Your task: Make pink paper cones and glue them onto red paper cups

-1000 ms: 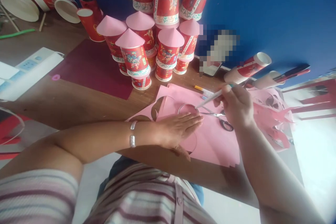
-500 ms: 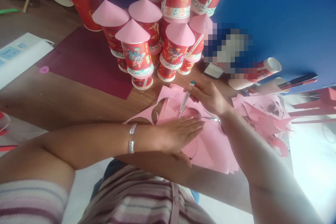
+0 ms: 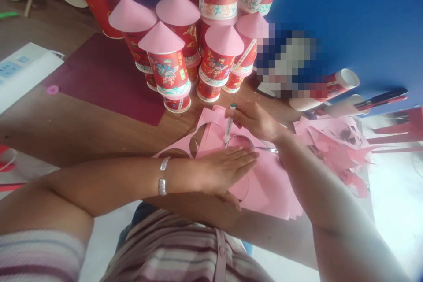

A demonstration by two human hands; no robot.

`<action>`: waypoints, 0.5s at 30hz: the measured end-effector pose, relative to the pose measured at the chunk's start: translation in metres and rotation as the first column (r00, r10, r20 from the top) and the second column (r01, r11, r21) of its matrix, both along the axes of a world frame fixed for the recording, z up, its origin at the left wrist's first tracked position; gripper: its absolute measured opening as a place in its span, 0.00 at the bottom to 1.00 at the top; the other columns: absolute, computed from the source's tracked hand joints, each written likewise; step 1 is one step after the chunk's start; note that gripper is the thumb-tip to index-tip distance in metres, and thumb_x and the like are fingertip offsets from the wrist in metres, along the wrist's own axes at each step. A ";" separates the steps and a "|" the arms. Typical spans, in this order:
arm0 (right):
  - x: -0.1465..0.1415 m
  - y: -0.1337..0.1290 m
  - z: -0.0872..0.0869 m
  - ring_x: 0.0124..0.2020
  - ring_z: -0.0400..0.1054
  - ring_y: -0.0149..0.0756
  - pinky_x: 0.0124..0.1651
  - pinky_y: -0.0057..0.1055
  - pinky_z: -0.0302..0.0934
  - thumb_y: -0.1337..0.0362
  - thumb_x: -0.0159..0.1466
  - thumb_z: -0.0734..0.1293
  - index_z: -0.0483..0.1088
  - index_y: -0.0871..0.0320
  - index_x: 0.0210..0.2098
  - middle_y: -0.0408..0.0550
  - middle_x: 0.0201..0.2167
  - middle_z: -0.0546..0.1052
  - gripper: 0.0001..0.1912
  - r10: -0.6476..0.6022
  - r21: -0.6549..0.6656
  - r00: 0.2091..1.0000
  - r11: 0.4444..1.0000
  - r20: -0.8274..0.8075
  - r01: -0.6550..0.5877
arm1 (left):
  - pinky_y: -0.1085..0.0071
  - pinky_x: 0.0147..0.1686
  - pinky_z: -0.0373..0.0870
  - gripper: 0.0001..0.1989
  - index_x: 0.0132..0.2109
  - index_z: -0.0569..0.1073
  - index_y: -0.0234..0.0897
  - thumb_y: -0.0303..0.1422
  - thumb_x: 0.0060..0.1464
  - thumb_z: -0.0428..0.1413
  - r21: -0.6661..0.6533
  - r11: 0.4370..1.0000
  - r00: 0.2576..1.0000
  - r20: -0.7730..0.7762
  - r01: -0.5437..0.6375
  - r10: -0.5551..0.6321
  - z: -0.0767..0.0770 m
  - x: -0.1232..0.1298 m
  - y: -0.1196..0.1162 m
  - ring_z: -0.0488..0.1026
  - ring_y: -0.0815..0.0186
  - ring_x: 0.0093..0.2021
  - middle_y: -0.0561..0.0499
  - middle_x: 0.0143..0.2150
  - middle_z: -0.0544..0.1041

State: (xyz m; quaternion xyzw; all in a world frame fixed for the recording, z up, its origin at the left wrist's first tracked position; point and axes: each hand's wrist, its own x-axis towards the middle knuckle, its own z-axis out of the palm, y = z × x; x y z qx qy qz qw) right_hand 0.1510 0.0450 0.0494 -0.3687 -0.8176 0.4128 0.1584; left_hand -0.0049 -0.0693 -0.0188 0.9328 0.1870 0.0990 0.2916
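My left hand [image 3: 228, 169] lies flat with fingers stretched over pink paper sheets [image 3: 267, 185]. Its fingers cover the lower part of a round outline [image 3: 240, 140]; I cannot tell whether that is a disc or a drawn line. A further circle line [image 3: 244, 187] shows on the paper beside the thumb. Pinched in my right hand [image 3: 253, 119] is a white marker pen [image 3: 228, 128] with a green end, held nearly upright, its lower end at the circle's left edge. Metal blades, seemingly scissors [image 3: 267, 149], lie by my right wrist.
Red paper-cup towers with pink cone roofs [image 3: 161, 37] stand behind the paper. Pink offcuts [image 3: 337, 136] are heaped at the right, near a holder with pens [image 3: 380, 100]. A maroon sheet [image 3: 109, 79] and a white power strip [image 3: 29, 75] lie at the left.
My right hand and the marker pen have shifted slightly left, and the pen stands more upright. My left hand stays in place on the paper.
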 end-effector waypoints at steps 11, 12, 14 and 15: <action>0.021 0.012 -0.003 0.24 0.62 0.29 0.30 0.30 0.56 0.40 0.72 0.63 0.66 0.56 0.26 0.41 0.21 0.69 0.29 -0.119 0.007 0.992 0.993 -0.042 0.119 | 0.55 0.79 0.44 0.60 0.76 0.49 0.16 0.60 0.57 0.61 0.029 1.000 1.000 0.015 0.011 -0.011 0.000 -0.001 0.001 0.44 0.47 0.81 0.26 0.79 0.48; 0.024 0.011 -0.004 0.23 0.61 0.29 0.29 0.29 0.56 0.39 0.72 0.63 0.66 0.56 0.26 0.41 0.21 0.69 0.29 -0.143 -0.004 0.988 0.990 -0.052 0.143 | 0.55 0.79 0.44 0.59 0.76 0.50 0.16 0.59 0.58 0.60 0.032 0.999 1.000 0.005 0.009 -0.009 0.001 -0.001 0.001 0.44 0.47 0.81 0.25 0.79 0.48; 0.032 0.010 -0.007 0.23 0.61 0.28 0.28 0.29 0.55 0.39 0.71 0.64 0.67 0.56 0.28 0.40 0.21 0.69 0.28 -0.193 -0.026 0.978 0.981 -0.074 0.191 | 0.53 0.79 0.46 0.56 0.76 0.51 0.17 0.57 0.60 0.61 0.039 0.999 1.000 -0.001 0.007 -0.007 0.004 -0.002 0.001 0.46 0.45 0.81 0.25 0.79 0.50; 0.036 0.009 -0.008 0.23 0.61 0.28 0.27 0.29 0.55 0.38 0.71 0.65 0.68 0.56 0.28 0.40 0.21 0.69 0.28 -0.216 -0.037 0.973 0.976 -0.085 0.214 | 0.52 0.78 0.47 0.55 0.75 0.52 0.17 0.55 0.60 0.61 0.045 0.999 1.000 -0.001 0.003 -0.003 0.005 -0.002 0.001 0.47 0.45 0.80 0.25 0.78 0.51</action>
